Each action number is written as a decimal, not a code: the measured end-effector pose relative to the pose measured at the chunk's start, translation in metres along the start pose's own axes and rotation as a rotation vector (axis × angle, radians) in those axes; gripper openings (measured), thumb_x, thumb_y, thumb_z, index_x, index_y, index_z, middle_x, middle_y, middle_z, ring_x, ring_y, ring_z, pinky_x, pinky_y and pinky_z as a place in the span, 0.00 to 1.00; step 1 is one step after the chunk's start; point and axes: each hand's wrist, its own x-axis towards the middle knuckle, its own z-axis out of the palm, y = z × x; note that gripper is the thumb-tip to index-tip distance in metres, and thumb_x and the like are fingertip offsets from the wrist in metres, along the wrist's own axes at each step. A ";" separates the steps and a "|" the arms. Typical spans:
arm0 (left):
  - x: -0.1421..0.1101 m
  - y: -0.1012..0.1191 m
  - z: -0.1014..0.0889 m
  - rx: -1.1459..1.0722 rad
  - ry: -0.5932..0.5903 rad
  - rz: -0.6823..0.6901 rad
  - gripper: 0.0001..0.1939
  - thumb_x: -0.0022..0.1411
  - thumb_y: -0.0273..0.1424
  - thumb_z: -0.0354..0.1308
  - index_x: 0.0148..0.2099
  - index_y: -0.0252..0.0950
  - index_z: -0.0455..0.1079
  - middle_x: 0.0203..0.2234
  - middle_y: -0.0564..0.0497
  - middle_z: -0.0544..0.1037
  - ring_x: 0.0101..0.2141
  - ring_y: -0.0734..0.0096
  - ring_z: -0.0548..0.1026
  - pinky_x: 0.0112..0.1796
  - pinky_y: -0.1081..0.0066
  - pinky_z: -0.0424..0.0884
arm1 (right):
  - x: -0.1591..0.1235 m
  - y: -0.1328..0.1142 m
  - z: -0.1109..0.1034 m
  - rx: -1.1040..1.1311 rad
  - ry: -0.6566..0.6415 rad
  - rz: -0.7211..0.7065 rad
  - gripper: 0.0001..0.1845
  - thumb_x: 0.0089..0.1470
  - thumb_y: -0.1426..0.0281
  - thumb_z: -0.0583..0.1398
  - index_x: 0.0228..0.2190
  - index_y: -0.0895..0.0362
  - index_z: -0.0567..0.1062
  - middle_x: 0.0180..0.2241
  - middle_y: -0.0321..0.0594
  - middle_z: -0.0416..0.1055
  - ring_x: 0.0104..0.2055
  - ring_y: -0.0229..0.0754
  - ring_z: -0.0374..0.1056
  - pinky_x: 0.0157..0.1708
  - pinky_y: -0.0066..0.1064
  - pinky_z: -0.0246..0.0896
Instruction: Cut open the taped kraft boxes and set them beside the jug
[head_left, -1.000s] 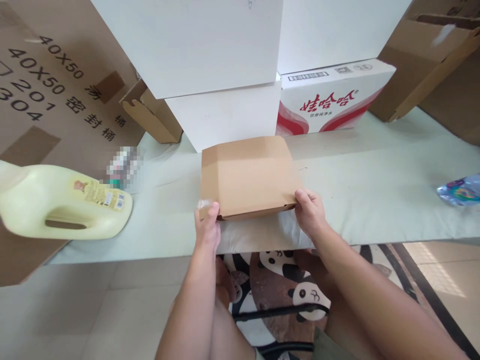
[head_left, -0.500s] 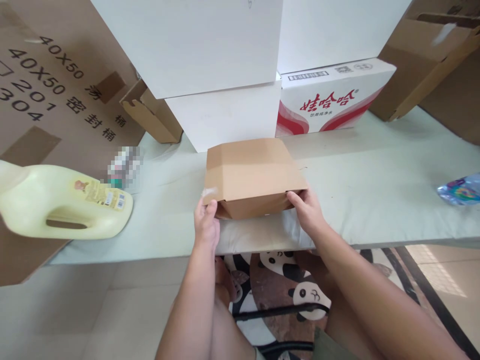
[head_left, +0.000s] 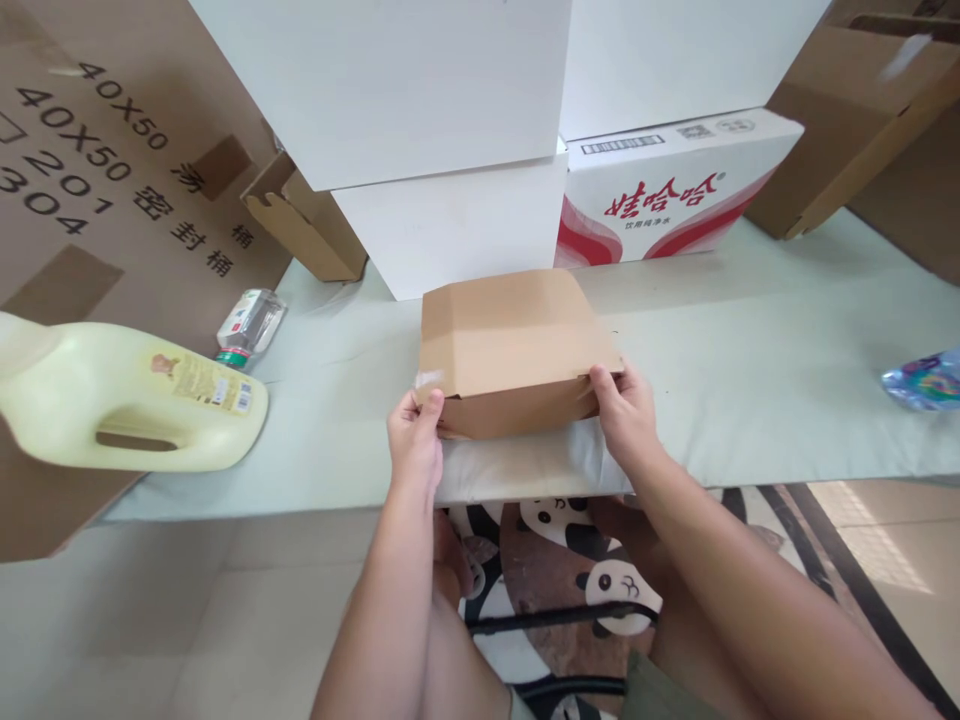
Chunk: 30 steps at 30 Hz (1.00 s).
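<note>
A brown cardboard box (head_left: 517, 335) lies in front of me near the table's front edge, its broad top face up. My left hand (head_left: 417, 425) pinches its near left corner, thumb on top, beside a whitish piece of tape. At the near right corner my right hand (head_left: 624, 405) grips the box, with the thumb over the top edge and the other fingers mostly hidden. The box's near side faces me between the two hands. What is inside the box cannot be seen.
White cartons (head_left: 450, 235) stand stacked behind, beside a red-and-white water carton (head_left: 675, 195). To the left are a pale yellow jug (head_left: 135, 400), a clear bottle (head_left: 253, 322) and a large cardboard sheet (head_left: 112, 200). A blue plastic packet (head_left: 926, 380) lies far right on the cloth-covered table (head_left: 757, 400).
The box has shifted slightly to the right in view, with both hands still on its near corners. My right thumb has moved a little along the top edge.
</note>
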 end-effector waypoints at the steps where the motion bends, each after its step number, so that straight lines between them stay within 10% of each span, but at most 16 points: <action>1: 0.002 -0.001 0.000 0.018 0.027 -0.006 0.31 0.30 0.52 0.78 0.28 0.35 0.71 0.25 0.52 0.78 0.27 0.73 0.74 0.32 0.72 0.68 | 0.000 -0.001 0.000 -0.013 -0.006 0.014 0.22 0.51 0.49 0.63 0.35 0.54 0.71 0.30 0.37 0.71 0.32 0.41 0.68 0.31 0.32 0.66; 10: 0.015 -0.003 -0.016 0.351 0.124 0.008 0.33 0.41 0.58 0.71 0.24 0.38 0.58 0.17 0.60 0.60 0.21 0.79 0.57 0.25 0.74 0.52 | 0.005 0.003 0.004 -0.141 -0.087 0.132 0.22 0.50 0.50 0.62 0.35 0.53 0.65 0.20 0.28 0.59 0.22 0.36 0.56 0.24 0.29 0.50; 20: 0.018 -0.009 -0.012 0.410 0.043 0.151 0.26 0.52 0.55 0.65 0.33 0.37 0.67 0.29 0.52 0.72 0.32 0.70 0.69 0.35 0.70 0.63 | 0.008 0.009 0.002 -0.245 -0.130 0.012 0.21 0.54 0.49 0.57 0.29 0.55 0.71 0.30 0.40 0.72 0.33 0.43 0.66 0.32 0.34 0.61; 26: 0.018 0.000 -0.014 0.263 0.202 0.133 0.25 0.49 0.46 0.70 0.45 0.41 0.70 0.41 0.49 0.76 0.39 0.67 0.74 0.36 0.71 0.66 | -0.013 -0.005 0.004 -0.277 -0.245 -0.565 0.05 0.62 0.68 0.56 0.36 0.53 0.72 0.36 0.41 0.73 0.38 0.43 0.71 0.36 0.36 0.68; 30: 0.020 0.003 -0.014 0.020 0.136 -0.027 0.26 0.48 0.47 0.71 0.44 0.41 0.69 0.39 0.51 0.77 0.36 0.69 0.74 0.32 0.72 0.67 | -0.032 -0.025 0.009 -0.305 -0.303 -0.926 0.14 0.58 0.77 0.57 0.43 0.51 0.73 0.39 0.43 0.73 0.44 0.47 0.73 0.43 0.43 0.72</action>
